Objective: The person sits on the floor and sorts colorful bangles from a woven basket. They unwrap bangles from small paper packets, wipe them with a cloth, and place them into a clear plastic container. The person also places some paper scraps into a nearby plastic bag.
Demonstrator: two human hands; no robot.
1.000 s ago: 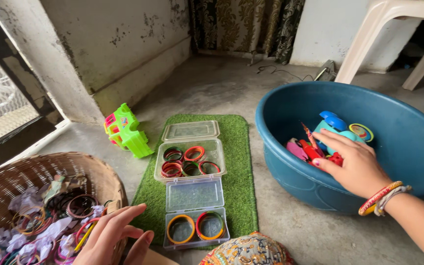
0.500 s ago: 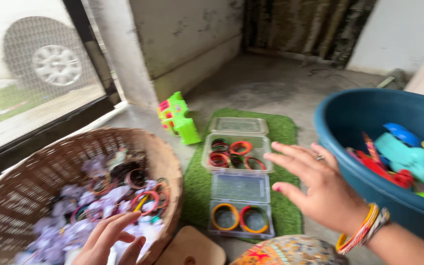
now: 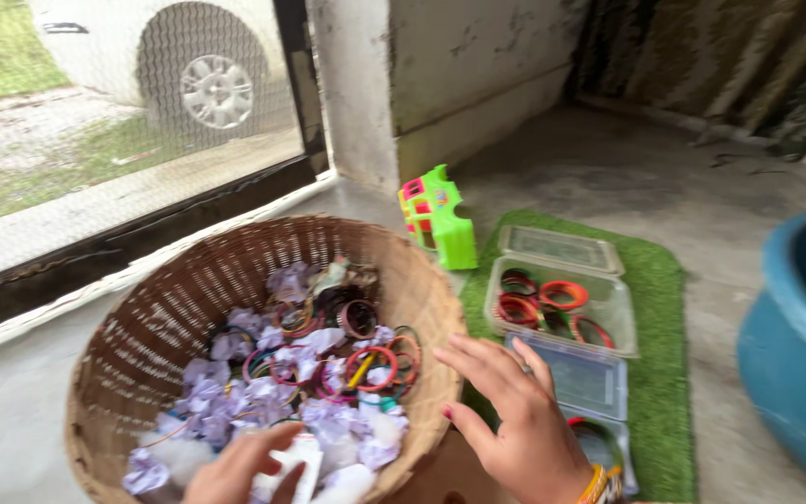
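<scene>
A round wicker basket (image 3: 170, 308) sits low in the head view, filled with several coloured bangles (image 3: 366, 366) and crumpled pale purple paper scraps (image 3: 235, 397). My left hand (image 3: 244, 471) rests inside the basket at its near side, fingers touching a white scrap; whether it grips it is unclear. Over the basket's right rim hovers my right hand (image 3: 515, 415), fingers spread and holding nothing, bangles on its wrist. It partly hides a clear plastic box (image 3: 585, 378).
On a green grass mat (image 3: 660, 373) lies a second clear open box (image 3: 562, 299) holding red and orange bangles. A bright green toy (image 3: 438, 217) stands behind it. A blue tub (image 3: 795, 345) is at the right. A mesh door is at the left.
My right hand came out of the blue tub and crossed left to the basket's rim. The view swung left. My left hand moved into the basket.
</scene>
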